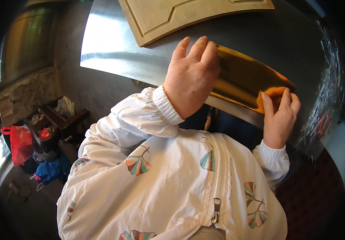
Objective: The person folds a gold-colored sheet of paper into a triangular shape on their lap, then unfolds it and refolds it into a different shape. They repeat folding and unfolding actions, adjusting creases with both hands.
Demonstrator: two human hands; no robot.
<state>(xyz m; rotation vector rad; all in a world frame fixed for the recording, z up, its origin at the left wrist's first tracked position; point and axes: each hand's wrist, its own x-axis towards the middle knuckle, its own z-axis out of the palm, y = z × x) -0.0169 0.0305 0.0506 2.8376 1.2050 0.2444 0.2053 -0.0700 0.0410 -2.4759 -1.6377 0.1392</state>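
Note:
A long strip of brown-orange cloth (242, 74) lies along the near edge of the shiny grey tabletop (112, 44). My left hand (192, 76) rests on its left end, fingers bent over it; the fingertips at the cloth are hidden behind the hand. At the right end, my right hand (280, 118) pinches a bunched, brighter orange part of the same cloth between thumb and fingers. Both arms wear white sleeves with elastic cuffs.
A wooden panel (156, 18) with a carved groove lies beyond my left hand. Clear plastic strands (328, 80) hang at the right, with something red (323, 125) among them. On the far left are a red plastic bag (18, 144), a blue bundle (48, 171) and dark furniture (70, 120).

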